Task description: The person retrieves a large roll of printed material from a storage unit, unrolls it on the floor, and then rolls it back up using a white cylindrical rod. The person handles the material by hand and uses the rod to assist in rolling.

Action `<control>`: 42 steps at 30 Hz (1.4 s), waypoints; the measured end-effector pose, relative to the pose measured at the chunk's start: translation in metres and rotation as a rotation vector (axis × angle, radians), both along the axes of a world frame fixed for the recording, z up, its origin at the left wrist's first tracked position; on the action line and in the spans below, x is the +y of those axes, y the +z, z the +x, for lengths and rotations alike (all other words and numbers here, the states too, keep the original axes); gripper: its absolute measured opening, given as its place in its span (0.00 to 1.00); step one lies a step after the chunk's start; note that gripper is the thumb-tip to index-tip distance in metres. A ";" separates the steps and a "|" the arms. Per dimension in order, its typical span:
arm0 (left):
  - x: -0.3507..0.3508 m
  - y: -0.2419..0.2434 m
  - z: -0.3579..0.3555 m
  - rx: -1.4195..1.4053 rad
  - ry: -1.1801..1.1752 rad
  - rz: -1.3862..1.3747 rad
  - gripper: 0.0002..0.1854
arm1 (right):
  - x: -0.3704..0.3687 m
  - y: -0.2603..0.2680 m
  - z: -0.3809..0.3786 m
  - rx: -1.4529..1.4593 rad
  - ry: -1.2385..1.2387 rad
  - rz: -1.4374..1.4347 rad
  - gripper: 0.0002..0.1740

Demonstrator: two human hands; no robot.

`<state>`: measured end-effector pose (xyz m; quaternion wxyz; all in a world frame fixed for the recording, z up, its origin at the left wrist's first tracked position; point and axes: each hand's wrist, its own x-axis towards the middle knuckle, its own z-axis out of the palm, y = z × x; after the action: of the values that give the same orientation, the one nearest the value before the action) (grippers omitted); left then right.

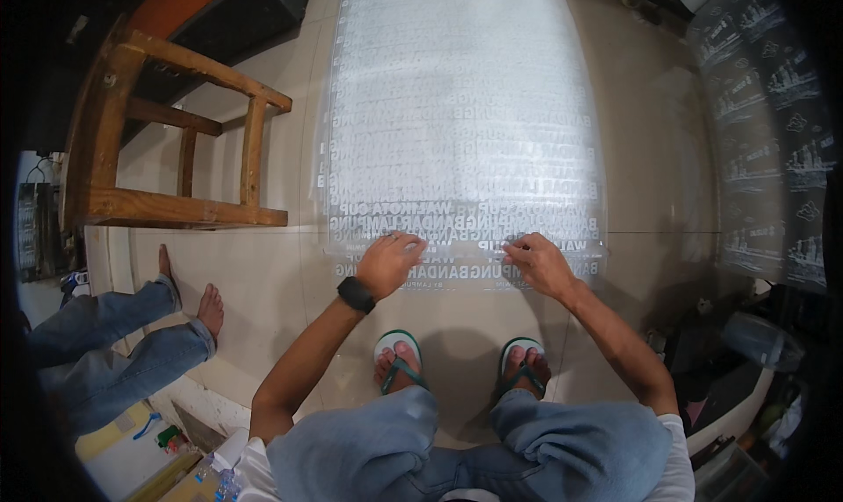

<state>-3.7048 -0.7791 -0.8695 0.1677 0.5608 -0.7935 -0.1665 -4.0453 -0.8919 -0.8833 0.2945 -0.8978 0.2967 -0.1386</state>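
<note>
A long stack of clear plastic film sheets (454, 127) printed with rows of white lettering lies over the tiled floor in front of me. My left hand (393, 260), with a dark watch (356, 294) on its wrist, pinches the film near its closest edge. To the right, my right hand (537, 264) grips the same edge between thumb and fingers. Between the hands the film makes a crosswise fold or lifted strip. A short printed part reaches past it towards my feet. How many layers each hand holds cannot be told.
On the left a wooden stool (181, 207) lies on its side. Another person's legs in jeans (132, 364) and bare feet stretch in below it. More printed film (747, 173) hangs at the right. My feet in green-edged flip-flops (400, 360) stand close to the film.
</note>
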 end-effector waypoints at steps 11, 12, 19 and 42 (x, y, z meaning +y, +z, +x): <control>-0.013 -0.001 -0.020 0.080 0.021 0.233 0.12 | 0.000 0.000 -0.003 0.025 0.013 0.145 0.16; -0.013 -0.003 -0.019 0.081 0.018 0.246 0.12 | 0.000 0.001 -0.003 0.035 0.026 0.158 0.17; -0.005 -0.008 -0.014 0.094 0.002 0.314 0.12 | -0.001 -0.001 -0.005 0.053 0.065 0.279 0.21; -0.018 0.000 -0.015 0.035 0.083 0.491 0.04 | -0.003 0.008 -0.004 0.120 0.080 0.209 0.06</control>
<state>-3.7200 -0.7969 -0.8693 0.0469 0.6137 -0.7027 -0.3568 -4.0492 -0.8948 -0.8754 0.3733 -0.8801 0.2905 -0.0412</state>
